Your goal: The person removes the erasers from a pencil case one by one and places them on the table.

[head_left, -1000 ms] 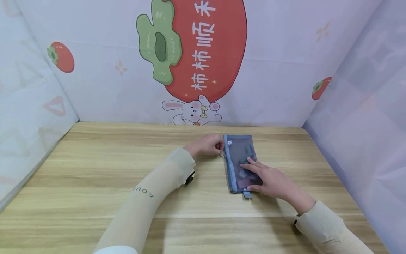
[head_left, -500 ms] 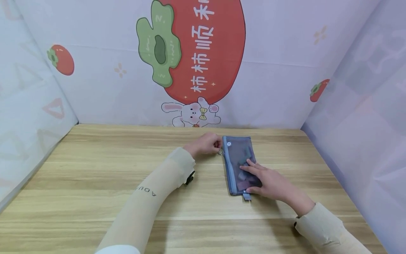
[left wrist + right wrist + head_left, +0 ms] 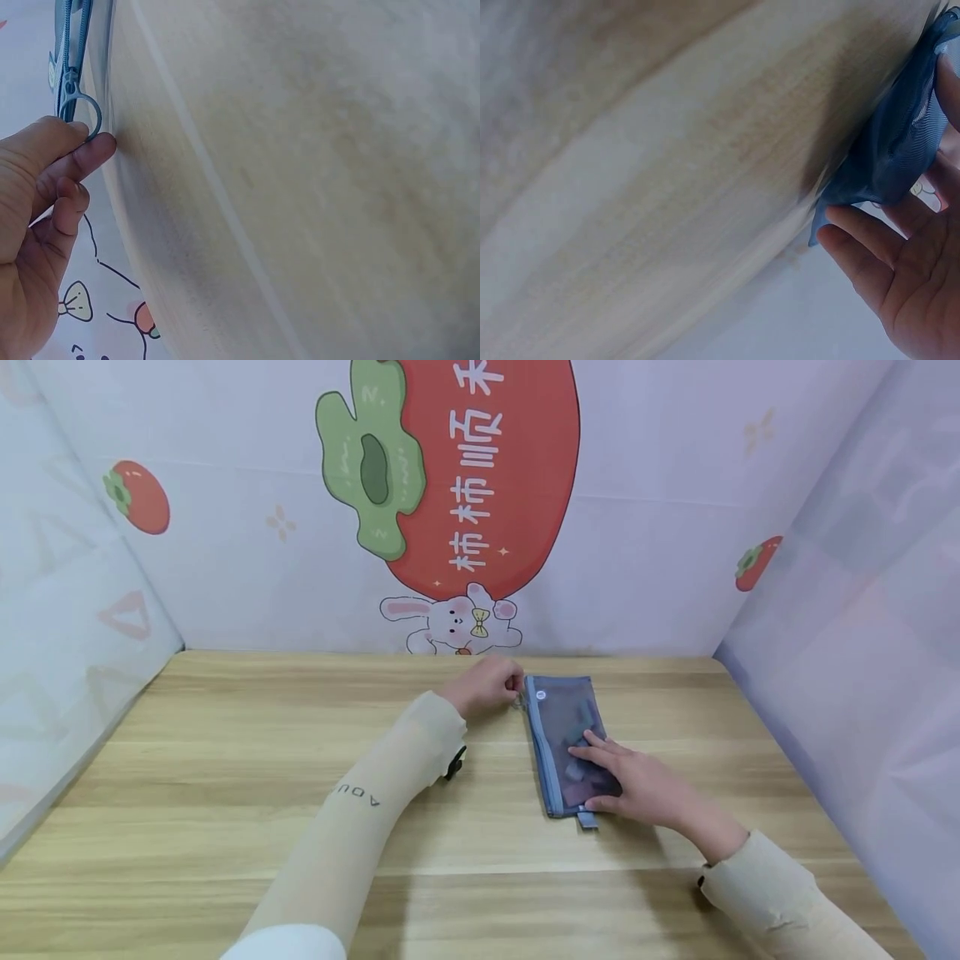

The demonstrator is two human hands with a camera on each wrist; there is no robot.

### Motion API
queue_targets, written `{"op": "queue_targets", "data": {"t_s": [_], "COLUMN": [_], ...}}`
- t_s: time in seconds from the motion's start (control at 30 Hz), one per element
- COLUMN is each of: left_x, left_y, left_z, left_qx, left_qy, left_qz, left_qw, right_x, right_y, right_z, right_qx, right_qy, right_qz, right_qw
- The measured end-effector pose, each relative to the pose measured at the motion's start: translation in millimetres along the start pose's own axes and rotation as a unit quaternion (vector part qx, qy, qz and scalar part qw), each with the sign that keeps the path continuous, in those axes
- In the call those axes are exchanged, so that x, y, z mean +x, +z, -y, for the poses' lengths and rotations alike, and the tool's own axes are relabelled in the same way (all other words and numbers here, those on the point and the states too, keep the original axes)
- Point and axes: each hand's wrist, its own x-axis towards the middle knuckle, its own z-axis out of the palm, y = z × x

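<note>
A blue mesh zip pouch (image 3: 564, 727) lies lengthwise on the wooden table (image 3: 225, 777), with small dark items showing through the mesh. My left hand (image 3: 513, 687) is at the pouch's far left corner. It pinches the zipper's ring pull (image 3: 81, 112) between thumb and forefinger; the left hand (image 3: 86, 137) shows this close up. My right hand (image 3: 603, 770) lies flat on the near half of the pouch and presses it down with straight fingers. From the right wrist, the pouch (image 3: 900, 142) bulges beside the right hand (image 3: 870, 247).
Printed paper walls close off the table on the left (image 3: 67, 635), back (image 3: 637, 527) and right (image 3: 862, 635). Bare wood stretches to the left of and in front of my arms. A small grey tab (image 3: 587, 820) sticks out at the pouch's near end.
My left hand has drawn the ring pull a little farther along the zipper toward the pouch's far end. The right hand has stayed flat on the pouch.
</note>
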Motion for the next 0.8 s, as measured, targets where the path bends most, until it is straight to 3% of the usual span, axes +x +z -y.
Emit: {"op": "queue_targets", "data": {"t_s": [0.3,0.63,0.8], "left_x": [9.6,10.8,12.1], "left_y": [-3.0,-10.4,-11.1], "left_z": [3.4,6.5,8.0], "left_qx": [0.024,0.011,0.015], "left_qy": [-0.002,-0.029,-0.021], "left_qz": [-0.003,-0.017,-0.024], "left_qw": [0.9997,0.9994,0.9994], "right_x": [0.3,0.4,2.0], "right_y": [0.0,-2.0,-3.5], "right_z": [-2.6,-2.7,-2.0], "right_qx": [-0.004,-0.003,-0.008], "right_qy": [-0.001,0.0,0.002], "right_qz": [0.0,-0.001,0.01], "right_qw": [1.0,1.0,1.0]}}
